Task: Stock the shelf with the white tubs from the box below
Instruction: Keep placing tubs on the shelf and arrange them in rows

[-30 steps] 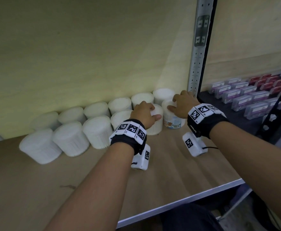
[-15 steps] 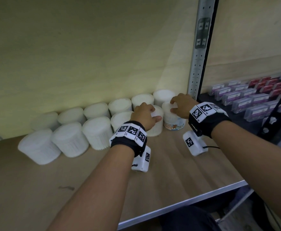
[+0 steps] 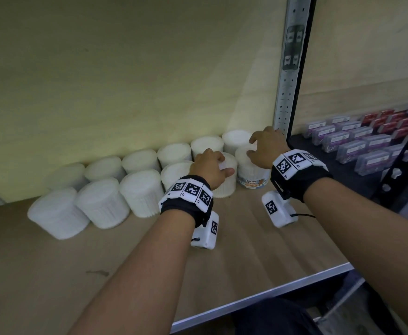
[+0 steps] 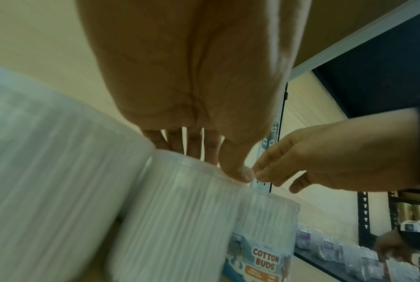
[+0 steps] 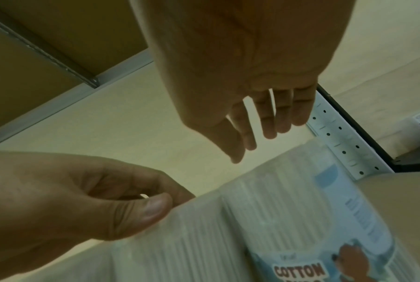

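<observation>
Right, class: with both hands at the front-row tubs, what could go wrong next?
1. The left hand grips its tub from above; pulling away carelessly could tip it into the neighbours.
2. The labelled tub sits close under the right hand; a knock could shove it out of line.

The right hand has lifted off the labelled tub with its fingers loose above the lid, while the left hand stays on the neighbouring tub.
</observation>
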### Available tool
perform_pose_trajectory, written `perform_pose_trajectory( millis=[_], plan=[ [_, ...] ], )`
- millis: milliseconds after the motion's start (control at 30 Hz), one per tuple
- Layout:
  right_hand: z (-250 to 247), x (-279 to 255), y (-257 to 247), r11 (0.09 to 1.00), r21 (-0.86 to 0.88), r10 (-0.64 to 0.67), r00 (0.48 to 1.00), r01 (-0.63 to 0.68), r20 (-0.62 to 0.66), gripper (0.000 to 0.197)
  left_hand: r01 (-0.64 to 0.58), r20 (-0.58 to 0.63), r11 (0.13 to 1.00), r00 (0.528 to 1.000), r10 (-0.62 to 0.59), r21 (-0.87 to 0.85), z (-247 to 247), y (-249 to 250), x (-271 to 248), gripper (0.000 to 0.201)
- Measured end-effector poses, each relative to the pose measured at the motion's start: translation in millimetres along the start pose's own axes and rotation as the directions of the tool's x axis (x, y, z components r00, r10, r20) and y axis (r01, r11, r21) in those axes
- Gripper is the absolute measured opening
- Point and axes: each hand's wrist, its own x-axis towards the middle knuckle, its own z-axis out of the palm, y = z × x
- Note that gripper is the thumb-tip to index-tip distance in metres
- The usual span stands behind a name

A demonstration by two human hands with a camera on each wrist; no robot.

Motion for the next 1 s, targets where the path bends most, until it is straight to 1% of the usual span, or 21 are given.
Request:
perform_pose_trajectory(
  millis=[100, 167, 233, 467, 667, 833, 1000],
  plan=[
    [4, -1, -1, 0.996, -0.08, 0.047, 0.996, -0.041, 0.076, 0.06, 0.001, 0.0, 1.0, 1.0, -0.001, 0.002, 0, 0, -1, 0.052],
    [7, -1, -1, 0.991, -0.127, 0.049, 0.993, -0.035, 0.109, 0.065, 0.005, -0.002, 1.0, 1.0, -0.005, -0.004, 0, 1, -1, 0.052],
    [7, -1, -1, 0.988, -0.15, 0.035, 0.994, -0.019, 0.105, 0.065, 0.008, 0.002, 1.0, 1.0, -0.008, -0.002, 0, 1, -1, 0.052],
    [1, -1, -1, 0.987, -0.158, -0.006, 0.991, 0.027, 0.134, 0.063, 0.007, -0.001, 1.0, 1.0, -0.007, 0.004, 0, 1, -2, 0.051],
    [-10, -3, 0, 0.987, -0.113, -0.086, 0.977, 0.11, 0.197, 0.05, 0.013, 0.0, 1.0, 1.0, -0.013, 0.0, 0, 1, -2, 0.051],
    [-10, -2, 2, 0.99, -0.065, -0.107, 0.974, 0.122, 0.197, 0.046, 0.001, 0.007, 0.999, 1.0, -0.001, 0.033, -2, 3, -3, 0.051],
    [-9, -1, 3, 0.991, -0.06, -0.108, 0.977, 0.121, 0.186, 0.045, -0.014, 0.048, 0.998, 0.999, 0.011, 0.063, -7, 6, -5, 0.052]
  ],
)
